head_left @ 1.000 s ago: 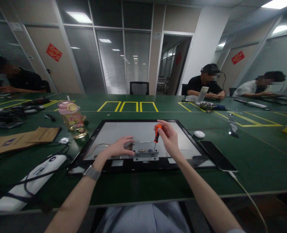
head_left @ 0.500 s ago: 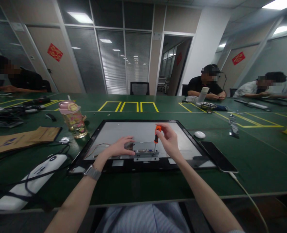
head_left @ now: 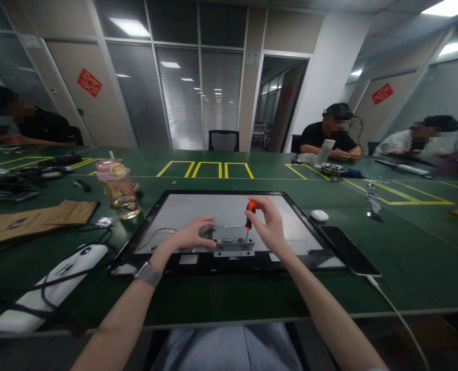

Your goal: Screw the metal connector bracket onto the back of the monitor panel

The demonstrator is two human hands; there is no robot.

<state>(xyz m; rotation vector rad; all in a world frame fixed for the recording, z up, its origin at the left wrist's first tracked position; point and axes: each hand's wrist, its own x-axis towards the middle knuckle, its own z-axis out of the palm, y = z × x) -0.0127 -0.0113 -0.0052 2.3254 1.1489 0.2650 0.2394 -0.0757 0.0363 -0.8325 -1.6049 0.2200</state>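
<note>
A flat display panel [head_left: 221, 206] with a black frame lies on the table before me, its pale back upward. Near its front edge sits a metal bracket [head_left: 234, 247] with connector ports. My left hand [head_left: 192, 234] curves around the bracket's left end, thumb on the near side and fingers on the far side. In my right hand [head_left: 270, 224] is an orange and black screwdriver [head_left: 251, 208], gripped by the handle between thumb and fingers. It stands nearly upright, its thin shaft reaching the bracket's right end; the exact tip contact is too small to tell.
Left of the panel stand a pink-lidded bottle [head_left: 118, 188], a paper bag [head_left: 39, 221] and a white power strip [head_left: 51, 288] with black cables. To the right lie a phone [head_left: 348, 250] with its cable and a white earbud case [head_left: 319, 215]. Several people sit across the table.
The screwdriver's handle has turned slightly in my right hand, and the fingers have shifted a little. My left hand keeps its place on the bracket.
</note>
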